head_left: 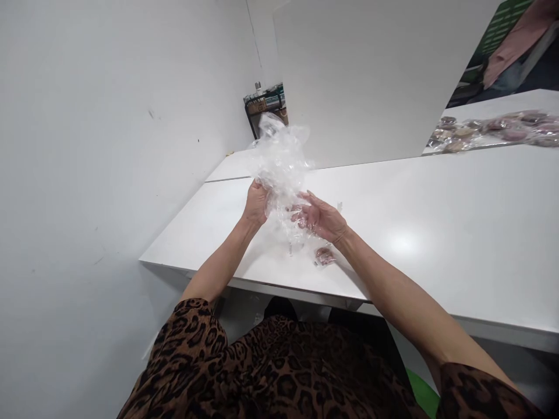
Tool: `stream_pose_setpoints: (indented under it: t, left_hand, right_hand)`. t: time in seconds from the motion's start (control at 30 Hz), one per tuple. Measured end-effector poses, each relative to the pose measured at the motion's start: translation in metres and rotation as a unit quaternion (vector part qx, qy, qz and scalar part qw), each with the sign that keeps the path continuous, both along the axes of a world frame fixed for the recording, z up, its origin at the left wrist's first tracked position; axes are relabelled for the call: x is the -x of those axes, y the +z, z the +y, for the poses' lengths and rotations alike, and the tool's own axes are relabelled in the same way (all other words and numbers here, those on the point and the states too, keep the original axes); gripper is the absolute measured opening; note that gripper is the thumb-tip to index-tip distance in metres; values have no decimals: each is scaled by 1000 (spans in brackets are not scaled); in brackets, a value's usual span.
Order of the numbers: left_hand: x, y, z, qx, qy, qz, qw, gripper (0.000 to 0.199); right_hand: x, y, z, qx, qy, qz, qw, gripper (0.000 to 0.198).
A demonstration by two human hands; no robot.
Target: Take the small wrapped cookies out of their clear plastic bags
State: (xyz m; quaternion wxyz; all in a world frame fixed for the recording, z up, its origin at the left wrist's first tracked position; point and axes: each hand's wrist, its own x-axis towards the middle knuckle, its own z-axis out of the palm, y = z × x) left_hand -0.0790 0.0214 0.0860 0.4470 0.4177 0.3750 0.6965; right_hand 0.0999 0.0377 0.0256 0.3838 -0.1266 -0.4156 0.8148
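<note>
A crumpled bunch of clear plastic bags (283,154) is held up above the white table, its lower part hanging down near the tabletop. My left hand (257,202) is closed around the left side of the plastic. On the other side, my right hand (321,216) has its fingers stretched out and apart, partly seen through the film and touching or very near it. Below my right hand, a small reddish-brown item in clear wrapping (324,256) lies close to the front edge; its kind cannot be made out.
The white table (458,233) runs to the right, with a plain wall (87,145) on the left. A white panel (371,75) stands along the back. Beyond it, several wrapped brownish and pinkish items (502,129) lie at the far right. Dark shelving (264,107) shows behind the plastic.
</note>
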Motion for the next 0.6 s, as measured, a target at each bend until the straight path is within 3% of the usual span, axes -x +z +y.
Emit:
stream_pose_setpoints:
  t: [0.17, 0.23, 0.3, 0.37, 0.47, 0.53, 0.6]
  left_hand:
    - [5, -20, -11, 66, -105, 87, 988, 37]
    - [3, -23, -19, 97, -145, 120, 977, 36]
    - [1, -23, -25, 99, -131, 144, 976, 38]
    - [2, -19, -28, 61, -53, 150, 985, 39]
    - [20, -6, -30, -39, 126, 141, 981, 45]
    - [42, 9, -28, -93, 241, 168, 951, 53]
    - [70, 27, -22, -100, 320, 252, 908, 64]
  right_hand:
    - [3, -3, 6, -9, -158, 14, 987, 51]
    - [6, -6, 4, -48, -162, -24, 985, 45]
    - [6, -7, 1, -99, -151, -64, 981, 41]
    - [2, -4, -1, -136, -163, -94, 973, 45]
    - [-8, 4, -1, -141, -234, -122, 954, 51]
    - [-13, 9, -1, -118, -271, -134, 946, 47]
    - [-15, 12, -2, -96, -290, -144, 941, 41]
